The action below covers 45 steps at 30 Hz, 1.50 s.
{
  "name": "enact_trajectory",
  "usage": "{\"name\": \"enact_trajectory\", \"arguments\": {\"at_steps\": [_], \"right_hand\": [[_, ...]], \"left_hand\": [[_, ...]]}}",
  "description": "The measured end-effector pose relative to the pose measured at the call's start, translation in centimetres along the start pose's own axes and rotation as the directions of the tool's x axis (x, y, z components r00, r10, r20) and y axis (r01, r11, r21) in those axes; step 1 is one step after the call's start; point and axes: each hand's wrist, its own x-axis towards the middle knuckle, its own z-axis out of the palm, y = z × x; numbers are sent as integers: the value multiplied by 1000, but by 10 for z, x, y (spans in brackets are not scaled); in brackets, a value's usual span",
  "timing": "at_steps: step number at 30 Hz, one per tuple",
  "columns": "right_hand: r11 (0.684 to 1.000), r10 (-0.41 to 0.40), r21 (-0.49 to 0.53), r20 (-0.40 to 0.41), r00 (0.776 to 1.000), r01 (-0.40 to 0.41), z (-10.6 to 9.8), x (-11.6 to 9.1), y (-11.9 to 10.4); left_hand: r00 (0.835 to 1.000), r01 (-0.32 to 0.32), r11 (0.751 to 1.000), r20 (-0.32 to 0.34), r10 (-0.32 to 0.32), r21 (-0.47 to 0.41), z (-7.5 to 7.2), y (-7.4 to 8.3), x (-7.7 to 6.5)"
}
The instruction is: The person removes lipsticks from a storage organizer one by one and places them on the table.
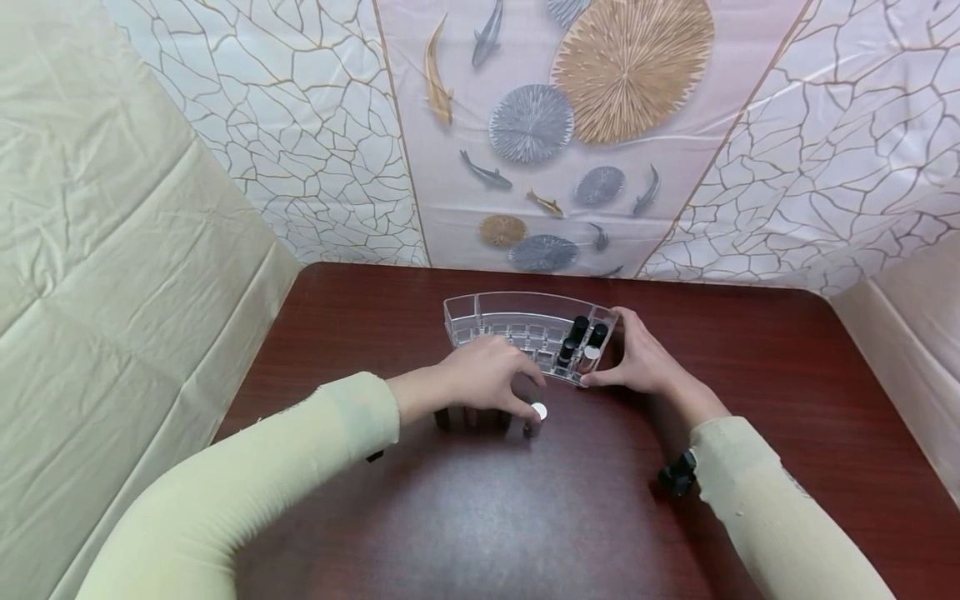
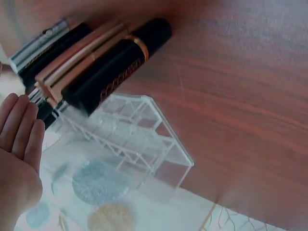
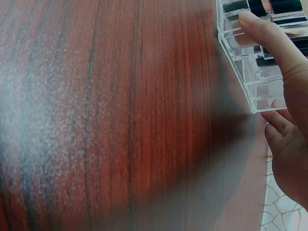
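A clear acrylic lipstick organizer (image 1: 517,302) stands on the table, with several lipsticks (image 1: 567,350) in its right-hand slots, mostly black-capped and one pale-capped. My right hand (image 1: 637,357) grips the organizer's right end, thumb at the front and fingers behind. Just in front of it, my left hand (image 1: 491,377) reaches over a row of lipsticks, thumb against a white-topped lipstick (image 1: 539,411) and a gap below the index finger. In the left wrist view the row includes a silver lipstick (image 2: 41,47), a rose-gold lipstick (image 2: 82,57) and a black lipstick with a gold ring (image 2: 118,65).
The dark red wood table (image 1: 465,517) reaches back to a patterned cloth (image 1: 315,150). Cream cloth (image 1: 112,250) hangs at the left side. A black wrist device (image 1: 678,475) sits under the right sleeve's cuff.
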Motion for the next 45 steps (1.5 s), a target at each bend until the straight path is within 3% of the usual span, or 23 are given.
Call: {"name": "enact_trajectory", "arguments": {"at_steps": [14,24,35,45], "right_hand": [[1000,5,-15,7,1000,-5,-1,-1,0],[1000,5,-7,6,1000,-5,-2,0,0],[1000,8,3,13,1000,-8,-2,-1,-1],[1000,2,-1,12,1000,-2,-1,-1,1]], "left_hand": [[989,32,999,-143,-32,-3,-33,-24,-15],[973,112,994,-201,-111,-4,-45,-43,-25],[971,206,978,-125,-206,-11,-54,-65,-38],[933,333,937,-109,-344,-106,-47,-82,-47]]}}
